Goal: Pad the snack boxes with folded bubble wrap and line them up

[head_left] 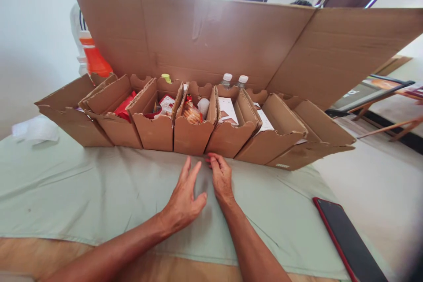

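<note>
A row of several brown cardboard bins [193,136] stands on a pale green cloth [82,189], backed by a tall cardboard sheet [211,39]. The bins hold red packets [124,106], a snack pack [192,113], white cards [227,110] and two clear bottles [234,80]. My left hand [183,198] lies flat on the cloth in front of the middle bins, fingers stretched and apart, holding nothing. My right hand [220,176] rests beside it, fingers extended toward the base of a middle bin, fingertips close to the cardboard, empty as well.
A red-edged phone [346,238] lies face up at the cloth's right corner. An orange-and-white bottle [92,55] stands behind the left bins. White crumpled paper [33,128] sits at far left. A wooden easel frame [380,97] stands on the floor to the right.
</note>
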Demonstrator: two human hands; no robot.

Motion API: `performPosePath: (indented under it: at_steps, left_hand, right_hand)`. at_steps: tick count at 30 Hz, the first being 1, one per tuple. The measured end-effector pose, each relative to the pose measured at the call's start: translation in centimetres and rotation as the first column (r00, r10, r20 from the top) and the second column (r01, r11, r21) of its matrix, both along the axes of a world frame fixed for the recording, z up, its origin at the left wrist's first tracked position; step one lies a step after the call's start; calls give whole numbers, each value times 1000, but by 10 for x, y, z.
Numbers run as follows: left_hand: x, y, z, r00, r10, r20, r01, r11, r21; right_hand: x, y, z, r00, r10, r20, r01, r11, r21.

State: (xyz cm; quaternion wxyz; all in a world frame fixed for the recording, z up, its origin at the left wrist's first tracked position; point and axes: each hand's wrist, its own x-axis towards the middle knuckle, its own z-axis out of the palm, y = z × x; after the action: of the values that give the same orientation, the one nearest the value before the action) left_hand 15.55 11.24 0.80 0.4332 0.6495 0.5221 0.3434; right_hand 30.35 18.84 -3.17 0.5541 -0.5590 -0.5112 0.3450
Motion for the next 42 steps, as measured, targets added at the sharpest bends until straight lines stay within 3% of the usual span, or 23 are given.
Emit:
performPosePath:
  at_steps: [5,9,13,16,20,24,29,31,33,35,38,40,42]
  left_hand:
    - [-63,-48,-33,976,-103,-190,130,982,136]
    - [-91,-79,-58,991,-45,-125,89,925,369]
    - [-88,-83,-58,998,44,-49,-13,860,509]
    - [-82,-79,-52,998,61,-29,-35,838,544]
    - [-83,-80,-48,988,147,37,-141,804,578]
    - [-95,-85,-45,919,368,138,-387,782,489]
    - [-124,-89,-40,805,539,249,-593,737,322]
    - [-135,-91,-36,752,577,319,-651,724,227]
    - [-144,-92,-30,718,593,365,-674,722,154]
    - [-149,-93,-23,715,578,393,-666,735,130]
    - [-148,-89,-12,761,507,405,-597,792,130]
    - [-144,-83,-7,797,453,400,-534,837,118]
    - [-139,-75,-3,828,397,397,-476,871,123]
  right_hand:
    - [-9,-10,16,999,29,19,-30,998,48]
    - [-38,-22,60,990,126,70,-133,985,109]
    - [-84,-8,119,903,301,306,-362,917,167]
    - [-113,20,144,794,297,531,-389,919,66]
    - [-131,49,147,745,262,613,-350,936,25]
    - [-132,36,140,751,284,596,-385,922,47]
    - [-109,-35,145,698,401,594,-531,846,52]
    - [-88,-67,150,653,446,612,-598,800,54]
    - [-59,-91,156,639,431,637,-600,798,62]
    - [-25,-105,159,680,351,644,-525,846,94]
    - [29,-113,155,821,151,550,-273,951,146]
    - [58,-119,144,903,36,427,-108,983,146]
    - [76,-130,125,934,26,357,-69,992,110]
